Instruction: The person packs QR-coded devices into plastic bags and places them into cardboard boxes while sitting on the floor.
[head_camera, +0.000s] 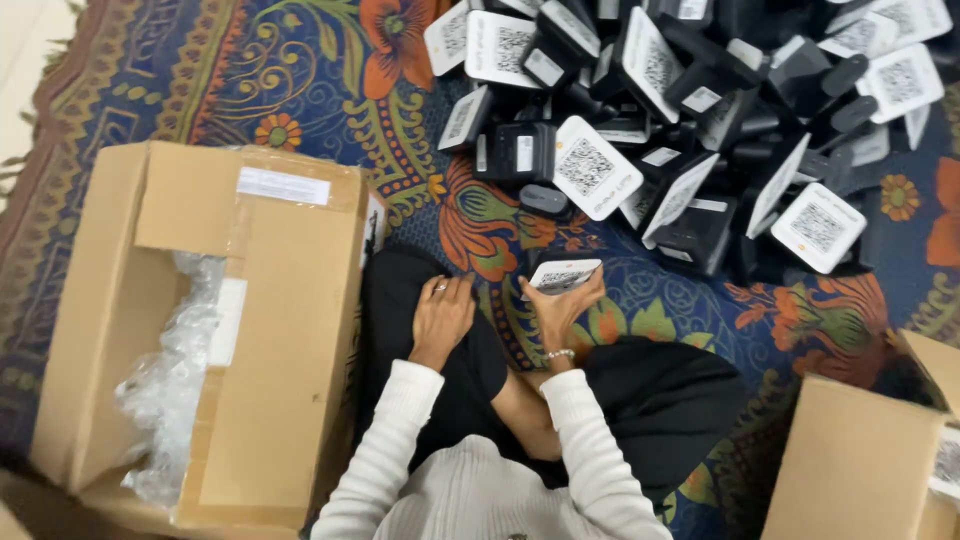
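Holding small device (563, 276) in right hand (556, 312) | left hand (440, 318) empty on knee

From my remote seat I see a patterned rug (300, 90) — dark blue with orange flowers and green scrolls — covering the floor (20, 40), whose pale bare strip shows at the upper left. On the rug lie an open cardboard box (280, 330) lined with bubble wrap (170, 380) at the left, a second cardboard box (860, 460) at the lower right, and a heap of black devices (700, 110) with white square labels along the top — all resting directly on it.
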